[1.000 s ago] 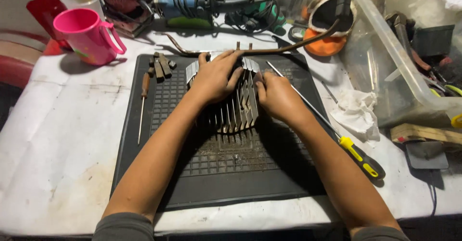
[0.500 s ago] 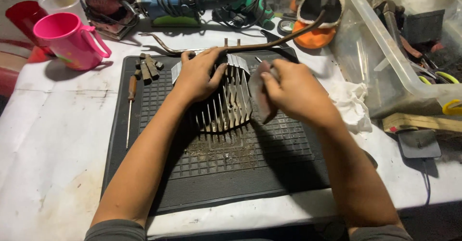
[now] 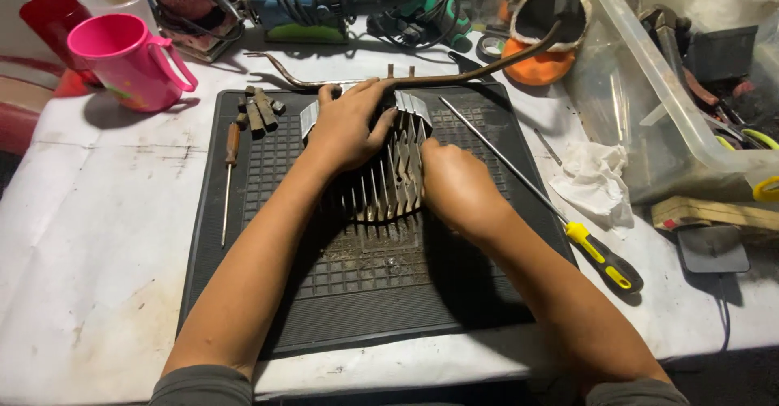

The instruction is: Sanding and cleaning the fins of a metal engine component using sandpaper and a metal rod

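A finned metal part, grey and round like an engine cylinder head, is being held on a black ribbed rubber mat that is lying on a white, stained bench. The part is sitting in the upper middle of the mat.

The left hand is being pressed flat over the top left of the finned part, with the fingers spread and curled over its far edge, so the grip is wide and is bearing down on the part rather than closing round it. The right hand is being held against the part's right side, touching the fins; the fingers are tucked under and hidden, so it cannot be told whether something small is being pinched in that grip.

Left of the part, a few short dark metal pieces are lying in a loose pile at the mat's top left corner, and a thin wooden-handled tool is lying along the mat's left edge. Right of the part, a long screwdriver with a yellow and black handle is lying untouched, running off the mat's right edge. Beyond the part, a bent rusty rod is lying across the mat's far edge. A pink mug is standing well to the left of the mat, and a crumpled white rag is lying to its right.

As a judgement, the work on the part appears to be in the middle: grit is lying on the mat below it, and the hand tools are lying set aside.
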